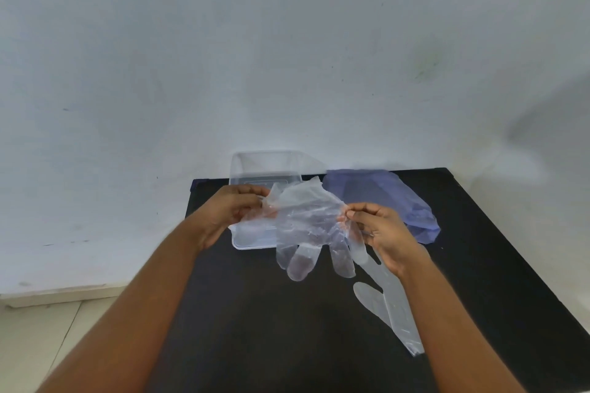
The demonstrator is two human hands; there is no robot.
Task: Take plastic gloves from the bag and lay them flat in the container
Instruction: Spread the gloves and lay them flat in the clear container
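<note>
Nearest, at 5 o'clock, spare glove (391, 313) lies unplaced; left hand (230, 210) and right hand (380, 230) pinch held glove (306, 220), spread before container (252, 238) at 12; bag (383, 198) at 1 o'clock.

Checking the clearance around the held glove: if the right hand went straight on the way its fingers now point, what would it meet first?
The right hand points left, pinching the clear plastic glove. Past that, likely the left hand above the clear rectangular plastic container; depth is unclear.
</note>
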